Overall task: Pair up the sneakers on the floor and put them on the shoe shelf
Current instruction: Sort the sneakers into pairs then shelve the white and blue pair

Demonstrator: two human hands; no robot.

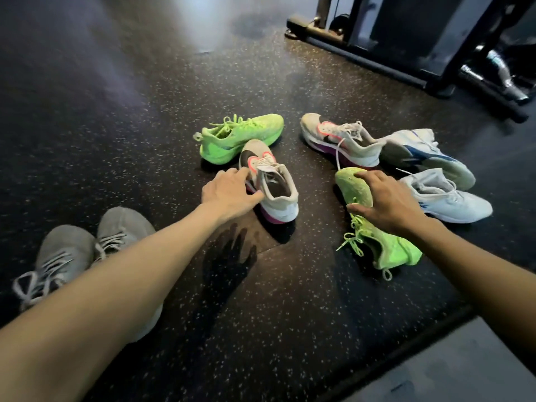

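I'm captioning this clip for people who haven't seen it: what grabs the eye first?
Two neon-green sneakers, one at centre, one under the right hand at lower right. The left hand touches a white sneaker with pink trim; grey sneakers sit lower left.

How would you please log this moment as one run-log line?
left hand: on white-pink sneaker | right hand: on green sneaker | pairs: unmatched | shelf: unseen
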